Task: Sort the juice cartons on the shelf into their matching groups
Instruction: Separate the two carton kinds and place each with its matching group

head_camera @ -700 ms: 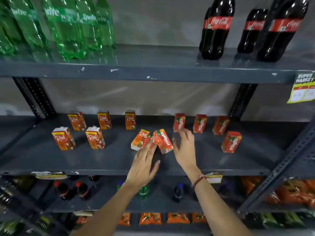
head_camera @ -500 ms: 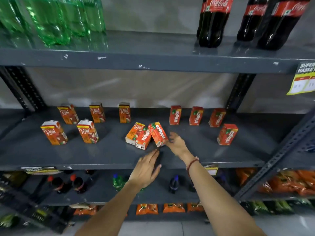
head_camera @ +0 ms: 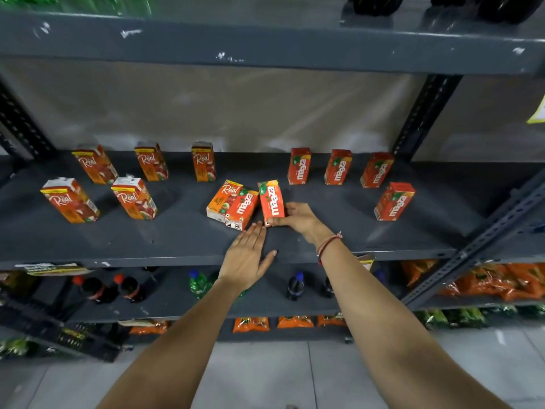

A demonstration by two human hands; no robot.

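Shelving is being shown in dark grey metal, the middle shelf (head_camera: pixel 182 240) backed by a pale wall, with bottles on the shelf below and grey floor tiles underneath. Five Real cartons (head_camera: pixel 134 197) are being kept upright at the left and four Maaza cartons (head_camera: pixel 393 201) at the right. In the middle, a lying Real carton (head_camera: pixel 222 199) and a lying Maaza carton (head_camera: pixel 244 209) are being left touching. Just beside them, an upright Maaza carton (head_camera: pixel 272 202) is being gripped at its lower edge by the right hand (head_camera: pixel 298 216), thumb in front, fingers curled behind. The left hand (head_camera: pixel 247 255) is being held open and flat, holding nothing. Against half a second ago, that gripped carton is now being stood straighter, and the top shelf's bottles are being cut from view.
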